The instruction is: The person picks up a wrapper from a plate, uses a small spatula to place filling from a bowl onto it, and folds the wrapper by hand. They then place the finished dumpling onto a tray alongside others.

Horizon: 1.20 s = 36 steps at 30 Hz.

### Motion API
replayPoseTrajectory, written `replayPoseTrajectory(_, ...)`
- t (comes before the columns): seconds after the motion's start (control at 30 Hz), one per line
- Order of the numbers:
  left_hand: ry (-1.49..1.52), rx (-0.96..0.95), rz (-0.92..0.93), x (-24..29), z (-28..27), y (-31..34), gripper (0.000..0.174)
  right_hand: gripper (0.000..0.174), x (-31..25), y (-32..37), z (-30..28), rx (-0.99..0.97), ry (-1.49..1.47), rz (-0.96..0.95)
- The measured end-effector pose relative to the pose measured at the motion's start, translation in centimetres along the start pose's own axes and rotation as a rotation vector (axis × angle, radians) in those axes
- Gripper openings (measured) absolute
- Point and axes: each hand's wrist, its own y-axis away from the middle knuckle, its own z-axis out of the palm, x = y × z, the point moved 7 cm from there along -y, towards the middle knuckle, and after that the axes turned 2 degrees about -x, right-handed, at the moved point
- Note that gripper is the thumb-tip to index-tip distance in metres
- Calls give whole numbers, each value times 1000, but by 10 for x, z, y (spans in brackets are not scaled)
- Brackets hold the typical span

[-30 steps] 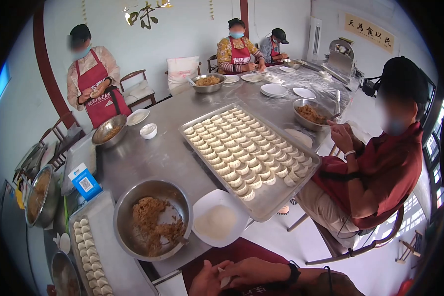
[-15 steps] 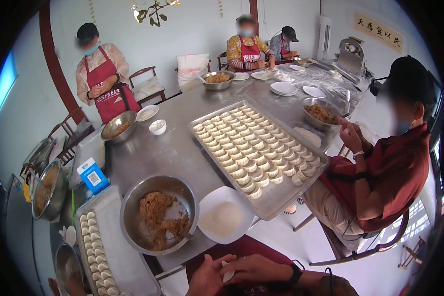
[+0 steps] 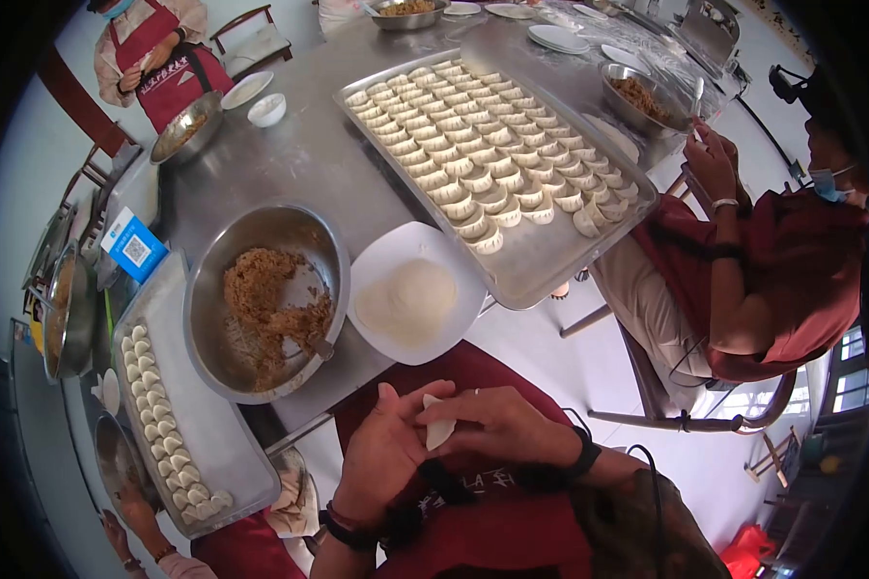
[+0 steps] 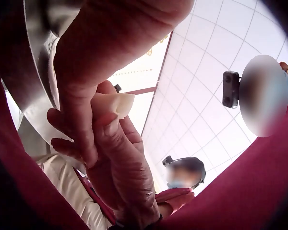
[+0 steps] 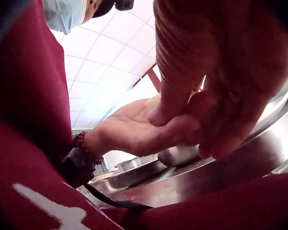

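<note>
Pinching pale dough (image 3: 438, 430) in our right grip (image 3: 505, 423), we hold our left grip (image 3: 381, 454) loosely unclenched beside it, over our red apron (image 3: 526, 529).

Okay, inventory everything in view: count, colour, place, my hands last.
table: one, silver, centre
dough piece: one, cream, foreground
filling bowl: one, silver, near edge
filling: one mass, brown, inside it
left tray: one, silver, near left
right tray: one, silver, right side
dumplings: dozens, cream, both trays
square plate: one, white, beside filling bowl
powder: one heap, cream, on it
tub: one, white, beyond filling bowl
QR stand: one, blue, beyond left tray
other bowls: several, silver, around edges
far plates: several, white, far end
other people: several, maroon clothes, both sides
chairs: several, brown, both sides
left hand: one, bare, beside dough piece
right hand: one, bare, pinching dough piece
</note>
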Motion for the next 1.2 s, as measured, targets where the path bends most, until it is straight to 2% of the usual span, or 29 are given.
replayPoseTrajectory(0.07,-14,-14,9,3,2,-3,72,44,-5,-1,-10,31,-46,42)
replayPoseTrajectory(0.17,37,-18,1,-3,-9,-8,74,46,0,1,-32,205,16,-46)
replayPoseTrajectory(0.27,25,42,-23,-3,-14,-8,75,46,-4,-1,-68,266,124,101)
replayPoseTrajectory(0.33,34,48,-45,-4,-19,-11,75,42,-7,-4,-94,383,139,95)
replayPoseTrajectory(0.5,41,66,-67,-7,-32,-16,74,41,-1,-13,-144,529,769,86)
replayPoseTrajectory(0.6,51,79,-85,-10,-38,-19,73,38,0,-28,-151,477,887,130)
replayPoseTrajectory(0.83,37,131,-115,-11,-43,-22,66,30,29,-49,-145,419,930,201)
replayPoseTrajectory(0.93,38,141,-124,-12,-46,-24,65,29,32,-54,-145,443,966,311)
replayPoseTrajectory(1.03,54,126,-125,-14,-47,-24,67,28,35,-57,-141,476,1024,338)
replayPoseTrajectory(1.2,60,114,-107,-15,-47,-22,67,38,35,-61,-134,493,1061,378)
